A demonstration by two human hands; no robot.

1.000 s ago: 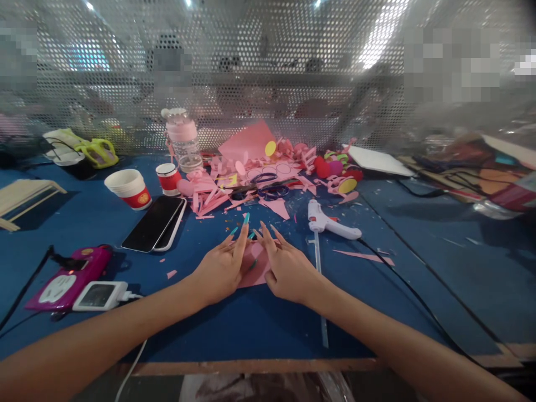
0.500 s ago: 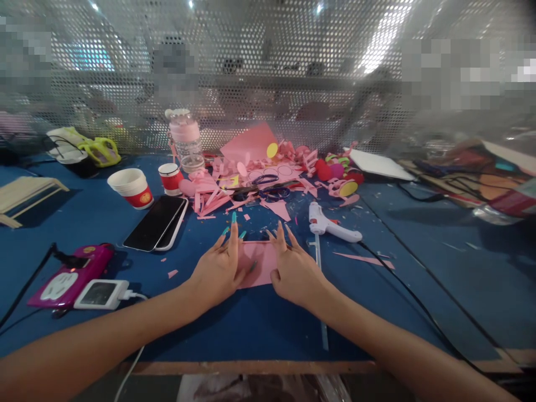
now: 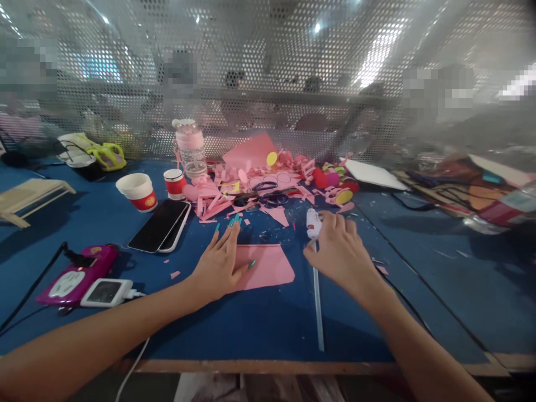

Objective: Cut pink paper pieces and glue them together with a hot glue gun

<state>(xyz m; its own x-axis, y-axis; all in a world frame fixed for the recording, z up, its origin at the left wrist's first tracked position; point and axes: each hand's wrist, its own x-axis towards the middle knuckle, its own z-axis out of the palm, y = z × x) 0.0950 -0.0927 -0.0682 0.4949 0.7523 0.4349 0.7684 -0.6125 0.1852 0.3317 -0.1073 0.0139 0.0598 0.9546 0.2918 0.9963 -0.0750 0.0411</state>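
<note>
On pink paper (image 3: 268,267), left hand (image 3: 220,262)

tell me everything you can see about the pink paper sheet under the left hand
The pink paper sheet looks like thin, matte craft paper, lying flat on the blue table. Its right end is cut at a slant, so it is not a full rectangle. The left hand lies flat on its left part, fingers spread. The right hand does not touch it.

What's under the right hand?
The right hand lies over the white glue gun; only the gun's front end shows past the fingers. The rest of its body is covered, so any grip can't be judged.
</note>
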